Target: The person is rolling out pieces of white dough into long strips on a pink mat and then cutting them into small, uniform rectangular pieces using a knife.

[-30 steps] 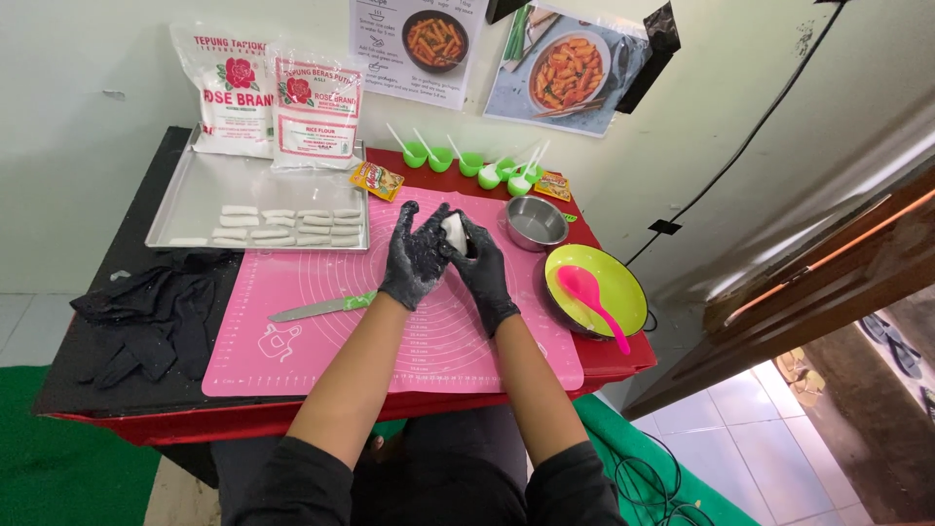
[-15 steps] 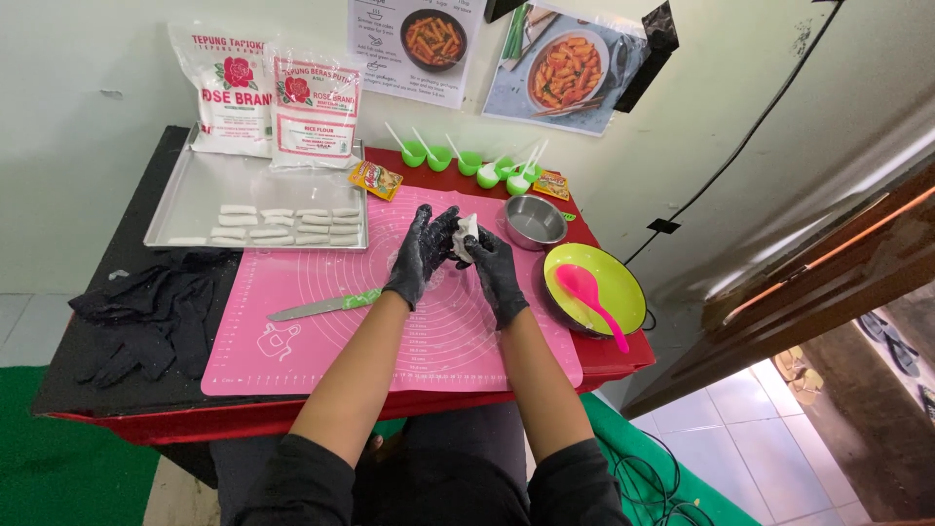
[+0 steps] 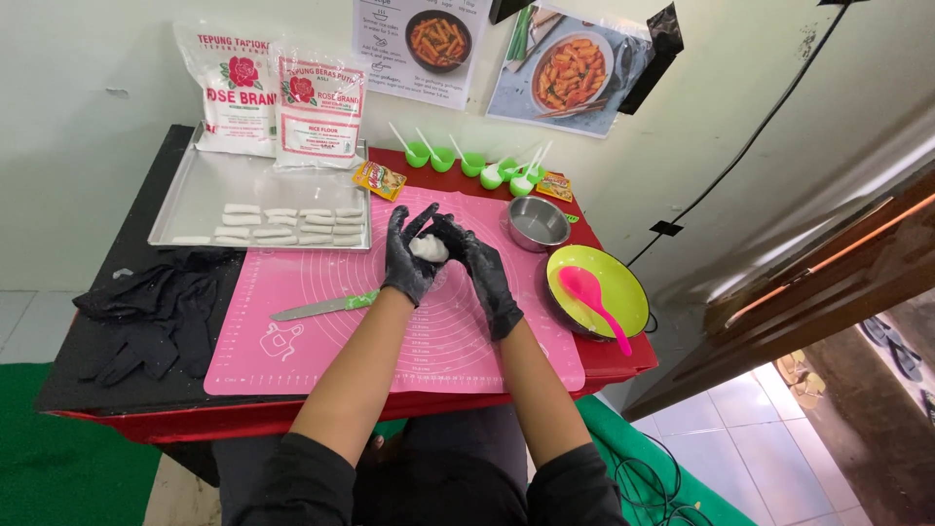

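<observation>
Both my hands wear black gloves and meet above the pink silicone mat point(image 3: 292, 341). A lump of white dough point(image 3: 429, 248) sits between them. My left hand point(image 3: 407, 258) cups it from the left with fingers raised, and my right hand point(image 3: 477, 268) presses on it from the right. A knife with a green handle point(image 3: 321, 308) lies on the mat to the left of my left wrist. Several white dough sticks point(image 3: 282, 224) lie in rows on the metal tray point(image 3: 195, 200) at the back left.
Two flour bags point(image 3: 278, 97) lean on the wall behind the tray. Several small green cups with spoons point(image 3: 472, 161) line the back. A steel bowl point(image 3: 538, 222) and a green plate with a pink spatula point(image 3: 599, 292) stand at right. Black cloth and gloves point(image 3: 146, 312) lie at left.
My hands have kept working the dough in the same spot above the mat; the fingers have shifted around the lump. Nothing else on the table has moved.
</observation>
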